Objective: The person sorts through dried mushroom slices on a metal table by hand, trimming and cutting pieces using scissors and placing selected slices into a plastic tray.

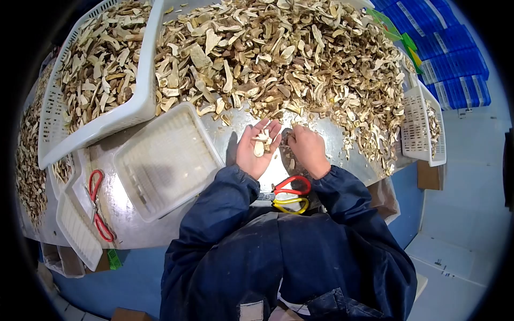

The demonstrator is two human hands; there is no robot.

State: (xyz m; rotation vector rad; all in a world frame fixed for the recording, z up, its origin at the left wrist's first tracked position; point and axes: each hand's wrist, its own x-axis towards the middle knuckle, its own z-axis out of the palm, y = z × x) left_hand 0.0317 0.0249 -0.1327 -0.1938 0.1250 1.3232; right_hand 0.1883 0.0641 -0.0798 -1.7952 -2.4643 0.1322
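My left hand (257, 152) is palm up, fingers slightly curled, with a few dried mushroom slices (262, 142) lying in it. Close beside it, my right hand (308, 150) is closed at the front edge of a big heap of dried mushroom slices (284, 64). Its fingertips point down to the metal table; what they hold, if anything, is hidden. Small dark crumbs (289, 160) lie between the two hands. Near my waist, at the table edge, are scissors with one red and one yellow handle (292, 195).
An empty-looking white tray (166, 160) lies left of my hands. Beyond it stands a white basket of mushroom slices (104, 69). Red-handled scissors (96, 206) lie at the left. A smaller white basket (417, 125) and blue stacked trays (450, 59) are at the right.
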